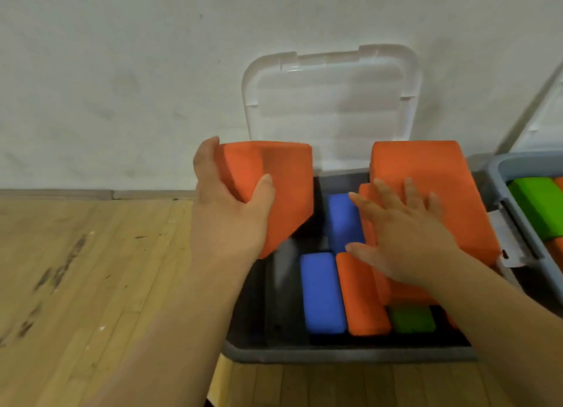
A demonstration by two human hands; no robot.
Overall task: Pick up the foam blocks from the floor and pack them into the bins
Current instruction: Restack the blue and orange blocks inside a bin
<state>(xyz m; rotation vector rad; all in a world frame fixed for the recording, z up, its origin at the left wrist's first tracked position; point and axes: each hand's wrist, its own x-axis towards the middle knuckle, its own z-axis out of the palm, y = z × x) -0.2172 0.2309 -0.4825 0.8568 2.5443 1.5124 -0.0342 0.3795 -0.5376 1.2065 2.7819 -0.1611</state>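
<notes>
On a pale wooden plank floor (91,269), scuffed with dark marks, a dark grey plastic bin (335,353) stands open, and a person's two bare forearms reach over its near rim. Inside, nearest the camera, a blue rectangular foam block (323,294) lies side by side with, and touching, an orange rectangular foam block (362,294); a small green foam block (411,318) sits just right of the orange one. Farther in, a second blue foam block (341,220) lies along the middle of the bin.

The right grip (405,239) is flat and wide open, its fingers straight and spread, pressing on a large orange foam slab (426,178) that rests tilted in the right side of the bin, its top rising above the rim. The left grip (228,199) holds an orange foam block with a cut-off corner (283,187) above the bin's left side, thumb on the near face and fingers curled round the far left edge; the block is clear of the blocks below.

Behind the blocks, a clear plastic lid (332,102) stands up against a white wall (122,71). At the right edge, just beside the first, a second grey bin (499,169) holds a bright green foam block (539,205) with orange foam next to it.
</notes>
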